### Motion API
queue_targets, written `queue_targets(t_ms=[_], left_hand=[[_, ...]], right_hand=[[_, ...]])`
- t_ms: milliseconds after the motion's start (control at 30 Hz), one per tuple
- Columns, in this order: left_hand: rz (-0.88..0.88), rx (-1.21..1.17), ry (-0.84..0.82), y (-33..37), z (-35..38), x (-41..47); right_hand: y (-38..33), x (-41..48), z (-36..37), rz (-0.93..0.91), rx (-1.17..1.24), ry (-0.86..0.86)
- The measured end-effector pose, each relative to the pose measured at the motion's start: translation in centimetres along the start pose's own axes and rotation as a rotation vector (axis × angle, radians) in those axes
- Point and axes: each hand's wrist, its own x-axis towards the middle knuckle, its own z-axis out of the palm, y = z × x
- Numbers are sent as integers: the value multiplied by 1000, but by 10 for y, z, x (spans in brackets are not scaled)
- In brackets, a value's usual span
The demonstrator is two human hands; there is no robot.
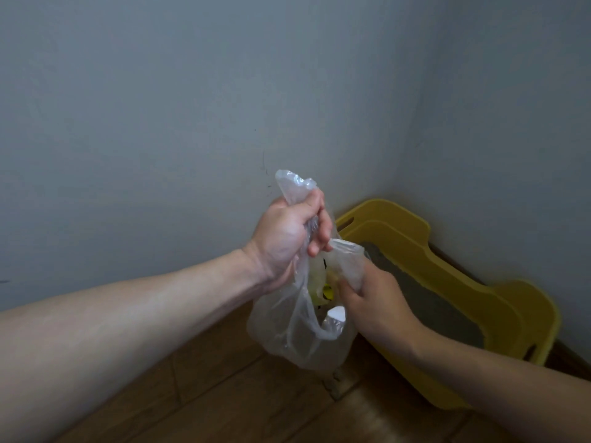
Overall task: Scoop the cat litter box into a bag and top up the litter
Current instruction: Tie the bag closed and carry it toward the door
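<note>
Two hands meet at the centre of the frame, each clenched on a handle of the same thin, clear plastic bag (287, 334). The left hand (287, 238) is the higher one, just above and left of centre. Its fingers are curled tight round a bunched handle, and the crumpled end of the plastic sticks up out of the top of the fist. The right hand (374, 298) sits lower and to the right, pinching the other handle, which bulges up above its fingers. Between the hands the bag's mouth is pulled partly apart, and the bag's body hangs below them, clear of the wooden floor (224, 394). Something yellowish with a dark mark (323, 290) shows through the plastic near the top of the bag; what it is cannot be told.

The yellow litter box (518, 311) stands on the floor at the lower right of the frame, pushed into the corner where two grey-blue walls (160, 107) meet. Slot handles are cut into its rim at both visible ends. Grey litter (428, 298) lies inside it, partly hidden behind the right hand and forearm. The bag hangs just left of the box's near edge, in front of it in this view.
</note>
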Motion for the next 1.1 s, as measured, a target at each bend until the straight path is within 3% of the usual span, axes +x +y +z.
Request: queue_targets(t_ms=[133, 333, 500, 633, 767, 867, 1000, 1100], left_hand=[[9, 98, -19, -4, -5, 0], [-101, 112, -224, -8, -10, -5], [-84, 119, -145, -11, -10, -2], [86, 440, 44, -17, -16, 1], [511, 1004, -38, -22, -22, -5], [639, 1229, -111, -25, -25, -8], [623, 1315, -286, -23, -27, -9], [536, 1310, -287, -22, -26, -9]], right_hand=[[1, 1, -7, -13, 129, -105], [-10, 19, -19, -129, 243, -274], [-16, 21, -14, -197, 379, -250], [-13, 19, -10, -139, 281, -91], [-18, 24, -11, -145, 315, -91], [-23, 28, -7, -101, 515, -202], [-28, 27, -10, -101, 504, -327], [-29, 25, -15, -129, 470, -371]])
